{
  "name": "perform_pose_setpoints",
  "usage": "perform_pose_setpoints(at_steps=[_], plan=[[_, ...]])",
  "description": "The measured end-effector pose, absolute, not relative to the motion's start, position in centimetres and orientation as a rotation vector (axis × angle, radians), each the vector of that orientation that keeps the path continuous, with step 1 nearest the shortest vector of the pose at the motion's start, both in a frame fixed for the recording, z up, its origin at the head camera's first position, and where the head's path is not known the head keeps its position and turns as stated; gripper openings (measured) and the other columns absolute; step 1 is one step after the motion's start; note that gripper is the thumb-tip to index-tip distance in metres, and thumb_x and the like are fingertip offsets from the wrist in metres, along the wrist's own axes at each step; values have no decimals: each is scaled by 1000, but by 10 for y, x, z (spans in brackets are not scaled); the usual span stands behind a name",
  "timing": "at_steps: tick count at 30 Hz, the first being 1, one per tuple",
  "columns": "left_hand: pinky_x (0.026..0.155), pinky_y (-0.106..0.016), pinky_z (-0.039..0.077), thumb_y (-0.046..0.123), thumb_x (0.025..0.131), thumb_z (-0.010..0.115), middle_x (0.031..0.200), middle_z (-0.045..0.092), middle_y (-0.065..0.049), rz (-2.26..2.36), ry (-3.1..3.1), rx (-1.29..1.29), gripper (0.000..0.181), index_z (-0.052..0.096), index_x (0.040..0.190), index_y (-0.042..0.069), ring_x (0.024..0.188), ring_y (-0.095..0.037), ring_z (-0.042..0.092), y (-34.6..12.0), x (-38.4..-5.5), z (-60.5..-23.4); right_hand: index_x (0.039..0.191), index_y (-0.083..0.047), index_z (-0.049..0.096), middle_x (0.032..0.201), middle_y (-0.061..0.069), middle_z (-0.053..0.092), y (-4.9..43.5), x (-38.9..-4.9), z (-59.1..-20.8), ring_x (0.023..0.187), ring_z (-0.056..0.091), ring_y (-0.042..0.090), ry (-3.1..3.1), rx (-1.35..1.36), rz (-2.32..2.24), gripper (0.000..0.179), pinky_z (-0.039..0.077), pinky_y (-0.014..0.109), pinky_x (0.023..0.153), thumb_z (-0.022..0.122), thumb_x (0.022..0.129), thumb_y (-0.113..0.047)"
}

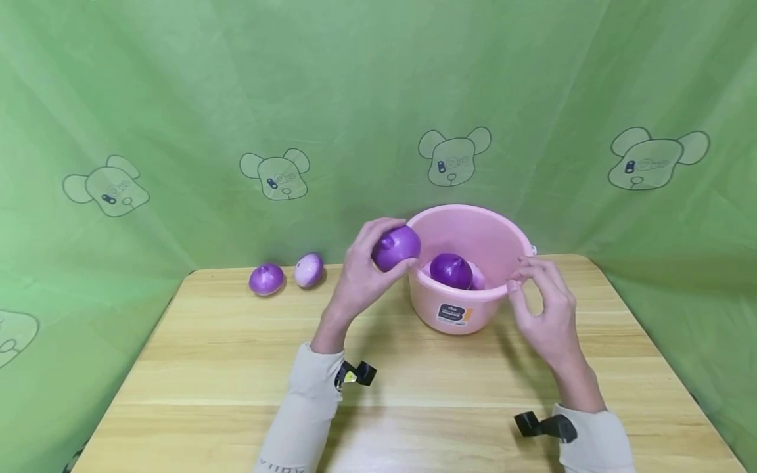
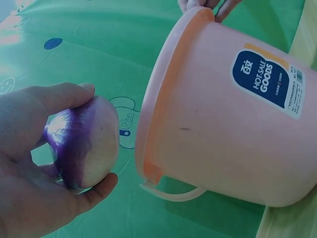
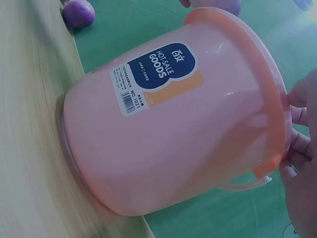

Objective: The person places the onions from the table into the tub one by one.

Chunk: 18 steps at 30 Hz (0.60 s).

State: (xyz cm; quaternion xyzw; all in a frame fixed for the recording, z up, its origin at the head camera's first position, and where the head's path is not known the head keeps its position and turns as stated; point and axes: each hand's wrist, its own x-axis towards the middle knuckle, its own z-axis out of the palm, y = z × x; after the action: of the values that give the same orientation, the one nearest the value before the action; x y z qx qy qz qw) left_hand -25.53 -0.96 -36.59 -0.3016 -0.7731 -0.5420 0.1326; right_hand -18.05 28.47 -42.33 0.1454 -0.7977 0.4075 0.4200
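Note:
A purple-and-white onion [image 1: 401,248] is in my left hand [image 1: 358,279], gripped between thumb and fingers. It is raised at the left side of the pink bucket's rim; in the left wrist view a gap shows between the onion [image 2: 86,141] and the bucket [image 2: 198,109]. My right hand [image 1: 551,315] pinches the right side of the rim of the pink bucket [image 1: 427,303]. Inside the bucket lies a dark purple onion [image 1: 451,270] on top of paler ones, which it partly hides. In the right wrist view the fingers [image 3: 299,94] meet the rim.
Two more onions lie near the table's back left edge, a purple one [image 1: 266,279] and a paler one [image 1: 309,270] tipped on its side. A green curtain [image 1: 367,98] with bear-head drawings hangs behind the wooden table [image 1: 236,368]. The bucket's handle [image 2: 173,196] hangs down.

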Motion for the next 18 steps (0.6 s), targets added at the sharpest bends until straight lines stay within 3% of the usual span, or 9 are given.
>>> perform_pose_setpoints(at_steps=[12,18], plan=[[100,-41,54,28,85,85,144,47,-4,-1515,-2294,-865,64,60,144,22,127,-23,53,1,-254,-366,97,6,70,115,25,65,284,-179,-422,116,59,30,-2026,370,1027,11,41,31,115,68,87,1],[100,-40,54,26,84,87,145,50,-3,-1509,-2297,-907,67,59,144,18,128,-22,54,6,-254,-366,96,5,71,114,23,66,284,-179,-424,116,59,28,-2017,363,1031,11,41,31,115,69,86,2]])
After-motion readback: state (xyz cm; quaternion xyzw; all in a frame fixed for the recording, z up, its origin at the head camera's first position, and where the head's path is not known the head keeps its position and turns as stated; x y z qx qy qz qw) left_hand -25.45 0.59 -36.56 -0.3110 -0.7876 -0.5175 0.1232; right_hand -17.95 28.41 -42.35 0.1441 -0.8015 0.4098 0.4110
